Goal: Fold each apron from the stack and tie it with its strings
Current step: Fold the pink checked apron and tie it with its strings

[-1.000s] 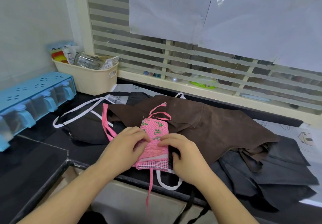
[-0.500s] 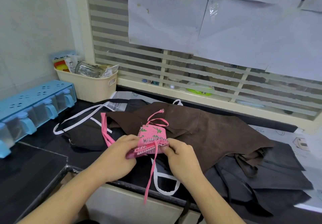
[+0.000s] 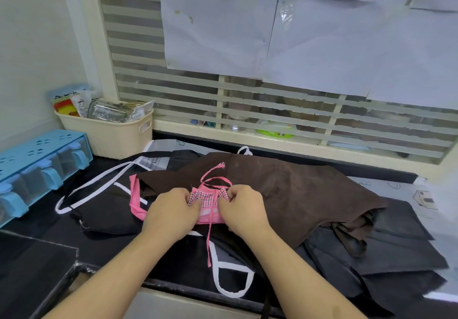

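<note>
Where the two hands meet at the centre of the frame, a small folded pink apron bundle with a checked panel lies on top of a spread brown suede-like apron, and both hands clamp it from either side: the left hand has its fingers curled round the bundle's left edge, and the right hand pinches the right edge, knuckles up. A thin pink string runs down from the bundle over the dark cloth below, and a looped pink string lies just above it on the brown apron. Under and around the brown apron lies a pile of black aprons with white-edged straps, spreading to the lower right of the frame over a black countertop. In the left part of the frame stands a cream plastic basket holding packets, and beside it, further left, a light blue plastic dispenser box. Behind, a striped frosted window has white paper sheets taped over it.
</note>
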